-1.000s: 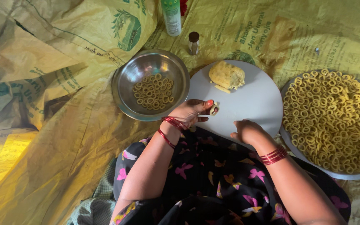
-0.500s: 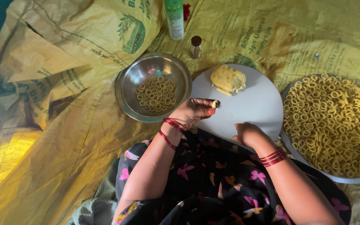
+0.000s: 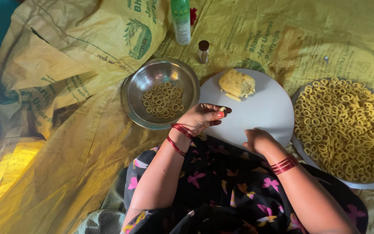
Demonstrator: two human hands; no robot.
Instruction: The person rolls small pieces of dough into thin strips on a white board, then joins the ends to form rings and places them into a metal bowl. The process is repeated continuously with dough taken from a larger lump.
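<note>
From my seat I see the left hand (image 3: 202, 117) at the near left edge of the round white board (image 3: 265, 115), its grip pinched narrow on a small piece of dough (image 3: 222, 109) held between thumb and fingertips. The right hand (image 3: 258, 139) rests at the board's near edge, fingers curled under; whether that grip holds anything I cannot tell.

The pinched piece looks soft and light, I judge, easily squashed and a little tacky, so a gentle hold at its ends with the fingertips would suit it better than a squeeze. The dough lump (image 3: 237, 83) at the far side of the board should be the same stuff (pliable, tearing off in bits), best taken from the top or edge. The formed rings look thin and fragile, likely to lose shape if pressed.

Counting: one dough lump, one small piece in the hand, one white board. One steel bowl (image 3: 161, 93) left of the board, holding a couple of dozen rings, too crowded to count exactly. One large plate (image 3: 371, 183) on the right, heaped with far more rings than I can count. At the far edge, one green bottle (image 3: 181, 21) and one small brown-capped bottle (image 3: 203, 51). All lies on yellow printed sacking (image 3: 57, 143) spread over the floor.
</note>
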